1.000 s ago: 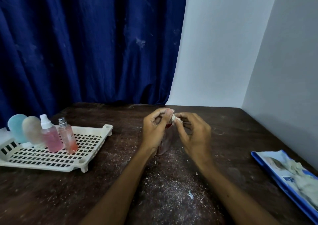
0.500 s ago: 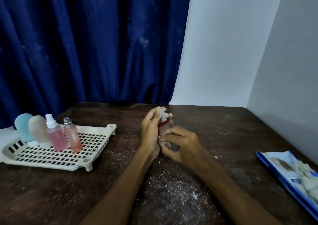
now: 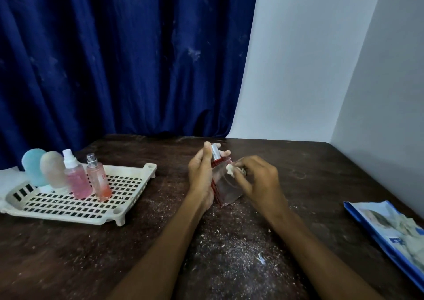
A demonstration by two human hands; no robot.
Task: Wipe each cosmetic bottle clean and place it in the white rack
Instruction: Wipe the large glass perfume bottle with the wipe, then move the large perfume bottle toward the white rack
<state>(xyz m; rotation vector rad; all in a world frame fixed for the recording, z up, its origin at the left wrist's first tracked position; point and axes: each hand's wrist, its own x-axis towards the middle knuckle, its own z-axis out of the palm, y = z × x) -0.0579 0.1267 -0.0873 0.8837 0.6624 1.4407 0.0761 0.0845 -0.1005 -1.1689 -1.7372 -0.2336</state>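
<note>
From the head camera, my left hand (image 3: 201,178) wraps the bottle (image 3: 226,188) from the side. The fingers curl round its red edge and one runs up beside the silver sprayer, so the clear front face is turned toward me and open to wiping. The bottle sits mid-table, tilted a little, with its base low over the table (image 3: 91,253). I cannot tell whether it touches the wood. My right hand (image 3: 260,182) pinches a small white wad (image 3: 230,169) between thumb and fingertips and presses it on the bottle's shoulder, just below the collar. A tight pinch like this puts the pressure on one spot, I judge. The rack (image 3: 128,209) stands well apart to my left. Four bottles stand upright in a row along its far side: a blue one (image 3: 34,168), a frosted one (image 3: 52,170), a pink spray (image 3: 77,181) and a slim pink one (image 3: 99,181). Its near slots are free, which would suit this one. A blue packet (image 3: 394,228) lies to my right, near enough for a fresh wipe. Pale crumbs (image 3: 229,242) speckle the wood between my arms.
</note>
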